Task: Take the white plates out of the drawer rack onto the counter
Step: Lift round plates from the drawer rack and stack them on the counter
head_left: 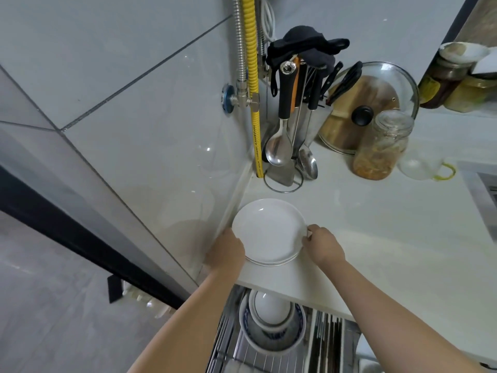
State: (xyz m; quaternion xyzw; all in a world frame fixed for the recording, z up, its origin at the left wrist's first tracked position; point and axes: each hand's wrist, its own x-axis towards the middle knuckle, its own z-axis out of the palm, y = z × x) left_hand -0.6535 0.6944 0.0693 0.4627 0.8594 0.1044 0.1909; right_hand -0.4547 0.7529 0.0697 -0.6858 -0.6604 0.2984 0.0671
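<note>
A small stack of white plates [269,232] sits on the white bench [376,238], close to its front edge and near the tiled wall [134,103] on the left; thin rim lines at the front of the stack suggest about three plates, though the exact count is hard to make out. The left hand [227,253] is curled around the stack's left rim, its fingers tucked out of sight beneath the edge, and the right hand [322,246] pinches the right rim with thumb and fingertips, so both hands are closed on the plates. Below the bench edge the drawer rack [269,356] stands pulled out, a wire basket holding nested bowls [273,324], the outer one white with a blue pattern and a plain white one inside it; to the right of these, upright slots hold what look like thin dark-edged items. Farther back on the bench, in the corner, a wire utensil stand [287,130] carries ladles and a spatula with a black cloth draped over its top. Just beside it a glass pot lid [376,103] leans against a wooden board, with a clip-top glass jar [382,146] in front. A yellow hose [254,84] and a metal pipe run up the wall corner.
</note>
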